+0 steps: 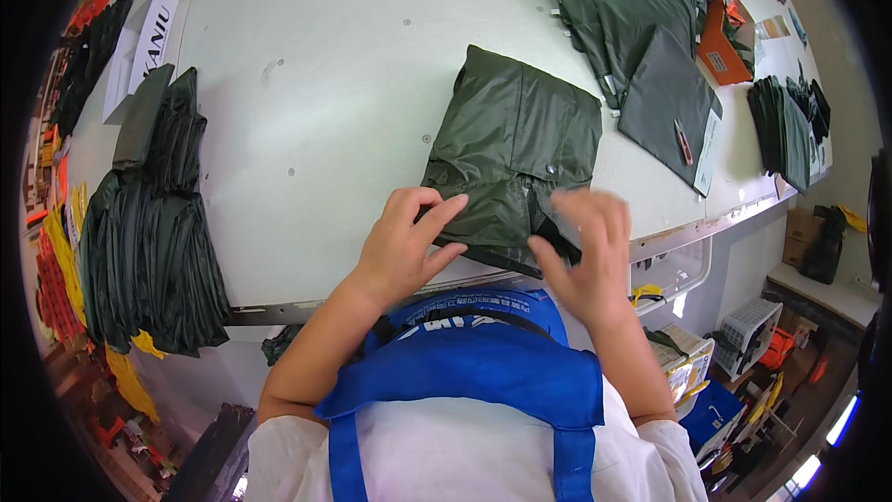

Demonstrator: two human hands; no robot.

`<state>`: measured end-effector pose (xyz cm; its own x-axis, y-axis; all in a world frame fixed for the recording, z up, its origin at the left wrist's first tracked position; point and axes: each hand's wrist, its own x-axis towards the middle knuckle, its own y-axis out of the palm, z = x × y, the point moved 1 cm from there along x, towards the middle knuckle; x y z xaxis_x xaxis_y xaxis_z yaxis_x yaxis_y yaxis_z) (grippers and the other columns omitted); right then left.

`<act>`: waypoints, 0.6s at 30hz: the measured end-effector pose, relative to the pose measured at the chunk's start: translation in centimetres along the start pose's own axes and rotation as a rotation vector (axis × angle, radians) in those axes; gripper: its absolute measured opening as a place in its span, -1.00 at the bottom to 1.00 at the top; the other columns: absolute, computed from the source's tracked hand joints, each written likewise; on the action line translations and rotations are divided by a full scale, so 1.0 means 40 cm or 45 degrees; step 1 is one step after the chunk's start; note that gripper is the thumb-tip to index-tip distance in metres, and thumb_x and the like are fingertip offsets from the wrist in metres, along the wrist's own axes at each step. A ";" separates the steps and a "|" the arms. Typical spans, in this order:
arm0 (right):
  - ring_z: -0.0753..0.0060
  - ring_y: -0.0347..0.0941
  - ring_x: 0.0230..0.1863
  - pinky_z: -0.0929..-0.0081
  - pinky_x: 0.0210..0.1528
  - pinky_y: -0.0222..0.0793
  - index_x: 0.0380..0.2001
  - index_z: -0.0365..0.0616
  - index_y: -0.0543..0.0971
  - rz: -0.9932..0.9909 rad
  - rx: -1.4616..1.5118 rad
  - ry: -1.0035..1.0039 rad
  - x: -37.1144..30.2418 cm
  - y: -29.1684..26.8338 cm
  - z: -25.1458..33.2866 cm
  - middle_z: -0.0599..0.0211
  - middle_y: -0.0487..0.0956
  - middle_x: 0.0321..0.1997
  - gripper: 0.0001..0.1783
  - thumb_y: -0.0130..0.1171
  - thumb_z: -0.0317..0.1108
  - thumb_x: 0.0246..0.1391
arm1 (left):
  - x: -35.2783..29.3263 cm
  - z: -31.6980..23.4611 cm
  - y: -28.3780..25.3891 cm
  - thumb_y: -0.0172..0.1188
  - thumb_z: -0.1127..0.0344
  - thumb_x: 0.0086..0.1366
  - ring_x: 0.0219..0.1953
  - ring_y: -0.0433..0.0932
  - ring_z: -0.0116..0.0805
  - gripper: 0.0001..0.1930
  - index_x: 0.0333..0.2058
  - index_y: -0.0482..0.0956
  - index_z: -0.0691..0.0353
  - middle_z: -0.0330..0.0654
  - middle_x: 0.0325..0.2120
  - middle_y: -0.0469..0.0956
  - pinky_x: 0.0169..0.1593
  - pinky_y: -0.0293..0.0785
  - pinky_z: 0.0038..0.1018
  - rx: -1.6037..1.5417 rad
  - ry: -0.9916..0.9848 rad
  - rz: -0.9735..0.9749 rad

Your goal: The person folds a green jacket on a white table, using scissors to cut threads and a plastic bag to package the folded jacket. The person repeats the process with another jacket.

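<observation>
A folded dark green garment (pixel 520 121) with a small round snap lies at the table's front edge, right in front of me. My left hand (pixel 406 240) is at its lower left side, thumb and fingers apart, fingertips on or just over the fabric. At the lower right corner is my right hand (pixel 588 247), slightly blurred, with its thumb spread from the curled fingers and nothing visible in it. Between the hands, the near end of the garment is bunched, and a darker layer shows beneath it.
Stacked dark green folded garments (pixel 149 242) fill the table's left side, by a white box (pixel 144 52). To the right lie a spread green garment (pixel 641 0), a dark folded piece (pixel 664 103) with a red cutter (pixel 684 143), an orange box (pixel 725 42) and another folded stack (pixel 780 130).
</observation>
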<state>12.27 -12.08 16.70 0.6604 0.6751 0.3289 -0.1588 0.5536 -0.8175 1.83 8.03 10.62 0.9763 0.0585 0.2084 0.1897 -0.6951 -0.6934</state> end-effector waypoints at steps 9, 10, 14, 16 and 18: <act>-0.02 0.47 -0.31 0.21 -0.26 0.42 -0.24 -0.28 0.50 0.587 0.431 0.227 -0.086 0.104 -0.102 0.06 0.49 -0.32 -0.74 0.17 -0.52 -0.09 | -0.023 -0.030 0.012 0.20 0.68 -0.15 -0.28 0.41 -0.16 -0.59 -0.23 0.62 0.23 -0.14 -0.36 0.40 -0.26 0.39 -0.38 0.086 0.117 -0.111; -0.02 0.46 -0.24 0.20 -0.19 0.40 -0.18 -0.28 0.48 0.480 0.526 0.309 -0.060 0.083 -0.125 0.04 0.49 -0.24 -0.69 0.17 -0.49 -0.07 | -0.020 -0.029 0.011 0.20 0.68 -0.15 -0.29 0.41 -0.15 -0.59 -0.24 0.62 0.24 -0.13 -0.37 0.40 -0.26 0.39 -0.37 0.089 0.098 -0.064; -0.08 0.31 0.11 0.12 0.14 0.21 0.07 -0.26 0.38 -0.137 0.274 0.573 0.042 0.113 -0.182 -0.06 0.40 0.08 -0.51 0.14 -0.37 0.04 | 0.104 -0.062 -0.042 0.15 0.48 0.10 -0.40 0.45 -0.19 -0.66 -0.09 0.56 0.21 -0.19 -0.48 0.45 -0.27 0.39 -0.40 0.035 -0.081 0.370; -0.20 0.01 0.35 0.07 0.34 -0.06 0.23 -0.19 0.23 -0.163 0.076 0.740 0.023 0.228 -0.194 -0.13 0.18 0.30 -0.40 0.08 -0.31 0.14 | 0.179 -0.076 0.004 0.09 0.37 0.25 -0.44 0.46 -0.18 -0.71 -0.04 0.52 0.20 -0.16 -0.50 0.47 -0.29 0.38 -0.40 -0.141 -0.401 0.097; -0.23 0.01 0.35 0.02 0.33 -0.05 0.22 -0.21 0.25 -0.017 -0.184 0.698 -0.019 0.283 -0.170 -0.14 0.19 0.30 -0.43 0.07 -0.30 0.16 | 0.216 0.011 0.108 0.06 0.36 0.28 -0.32 0.44 -0.17 -0.75 -0.07 0.52 0.19 -0.14 -0.38 0.46 -0.19 0.37 -0.33 0.086 -0.214 -0.216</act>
<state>14.99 -9.65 3.98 0.9522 0.2953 0.0778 -0.0709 0.4619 -0.8841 11.13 5.83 9.13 0.9323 0.2926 0.2125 0.3537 -0.6157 -0.7041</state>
